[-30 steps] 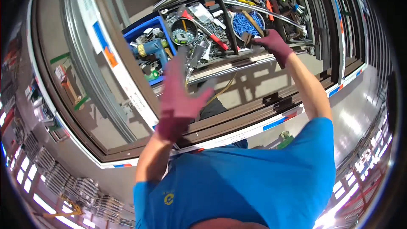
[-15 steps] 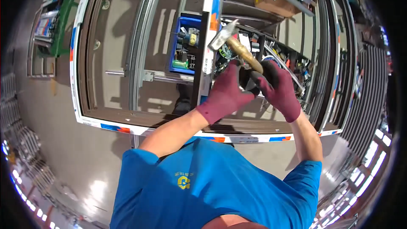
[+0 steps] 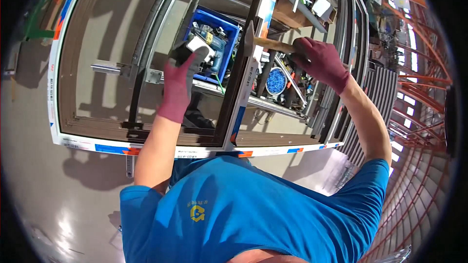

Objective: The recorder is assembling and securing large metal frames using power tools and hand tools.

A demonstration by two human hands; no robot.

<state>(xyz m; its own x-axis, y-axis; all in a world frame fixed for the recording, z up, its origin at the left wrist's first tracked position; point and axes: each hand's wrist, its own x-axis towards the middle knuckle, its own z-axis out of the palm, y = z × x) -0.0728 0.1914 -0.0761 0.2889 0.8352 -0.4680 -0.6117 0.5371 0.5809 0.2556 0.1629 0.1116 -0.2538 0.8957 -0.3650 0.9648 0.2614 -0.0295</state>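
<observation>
My right hand [image 3: 317, 61], in a maroon glove with dark fingers, is closed round the wooden handle of a hammer [image 3: 276, 45]. The hammer's metal head lies over the frame's middle bar, to the left of that hand. In a matching glove, my left hand [image 3: 180, 80] is raised at the near left side of a blue bin [image 3: 231, 48]. Its fingers and thumb close on a small white block [image 3: 196, 44]. Behind the block, a power tool [image 3: 213, 40] with a teal body and yellow label lies in the bin among dark parts.
A large brown window frame [image 3: 146, 139], edged with white, blue and orange tape, spans the space before me. Metal rails [image 3: 163, 19] run under it. Right of the middle bar stand a round tub of blue pieces [image 3: 276, 81], loose hardware and a cardboard box [image 3: 292, 14].
My hands have parted. The left has moved left to the blue bin and now holds a white block; the right keeps the hammer, its head now by the middle bar. My view has turned.
</observation>
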